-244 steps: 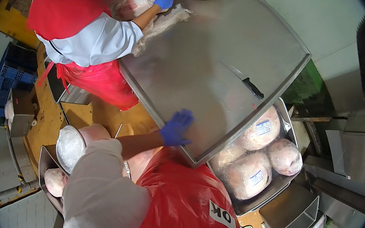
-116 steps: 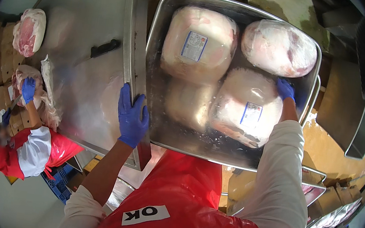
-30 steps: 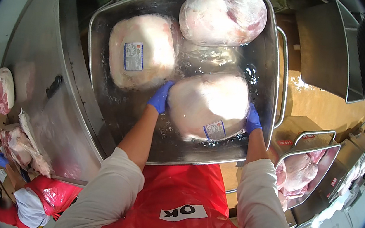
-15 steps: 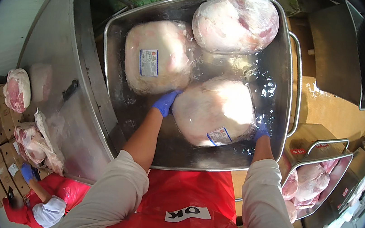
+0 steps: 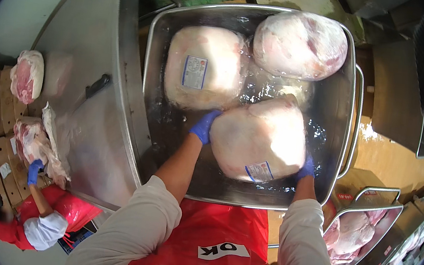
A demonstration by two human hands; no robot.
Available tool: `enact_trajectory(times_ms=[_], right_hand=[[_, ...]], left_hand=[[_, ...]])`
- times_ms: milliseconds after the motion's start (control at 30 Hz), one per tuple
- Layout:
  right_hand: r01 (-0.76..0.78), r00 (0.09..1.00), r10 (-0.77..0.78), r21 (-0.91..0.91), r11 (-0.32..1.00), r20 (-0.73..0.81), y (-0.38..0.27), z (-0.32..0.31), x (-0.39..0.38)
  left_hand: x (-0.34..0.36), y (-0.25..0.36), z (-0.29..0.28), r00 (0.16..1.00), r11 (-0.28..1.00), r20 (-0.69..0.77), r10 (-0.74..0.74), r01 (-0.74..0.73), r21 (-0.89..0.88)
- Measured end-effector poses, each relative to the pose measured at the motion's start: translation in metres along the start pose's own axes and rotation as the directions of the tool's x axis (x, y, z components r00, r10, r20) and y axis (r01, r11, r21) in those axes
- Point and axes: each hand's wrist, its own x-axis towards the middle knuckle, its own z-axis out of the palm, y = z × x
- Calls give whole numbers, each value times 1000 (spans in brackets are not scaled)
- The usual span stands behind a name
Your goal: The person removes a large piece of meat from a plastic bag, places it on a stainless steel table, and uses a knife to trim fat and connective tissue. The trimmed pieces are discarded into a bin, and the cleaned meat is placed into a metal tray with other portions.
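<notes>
A big plastic-wrapped piece of meat point(image 5: 259, 133), pale and with a white-and-blue label, is held at its two sides in a steel tub point(image 5: 151, 45) of water. My left hand point(image 5: 204, 126), in a blue glove, presses on its left side. Against its lower right side is my right hand point(image 5: 307, 168), also gloved, its fingers partly hidden by the meat. A second labelled, wrapped piece of meat point(image 5: 204, 68) lies in the water at the far left. At the far right a third wrapped piece point(image 5: 301, 45) rises above the rim.
Left of the tub stands a steel table point(image 5: 72, 131) with a knife point(image 5: 97, 85) and pieces of raw meat point(image 5: 35, 145). A co-worker point(image 5: 47, 223) in a red apron touches one piece there. On the right are a tub of meat point(image 5: 353, 234) and a cardboard box point(image 5: 359, 180).
The held meat sits higher out of the water, with both hands still at its sides. My view has shifted, so the tub appears further right. The co-worker's hand has moved onto the meat.
</notes>
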Motion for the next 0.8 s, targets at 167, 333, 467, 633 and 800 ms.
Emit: enact_trajectory(times_ms=[167,333,467,633,800], right_hand=[[-9,995,11,-14,1000,96,-7,57,-43],[132,968,-129,2,991,217,-26,95,-100],[312,910,-262,-115,943,320,-35,108,-141],[559,797,-370,-351,751,477,-49,136,-211],[558,730,-226,-372,742,645,-54,228,-298]], left_hand=[[-27,-6,10,982,982,33,185,-185,25],[-80,-1,28,982,982,50,183,-180,-57],[-154,-5,53,945,945,-21,327,-327,18],[-250,-11,44,696,548,190,692,-678,489],[-381,15,48,728,679,116,676,-677,284]])
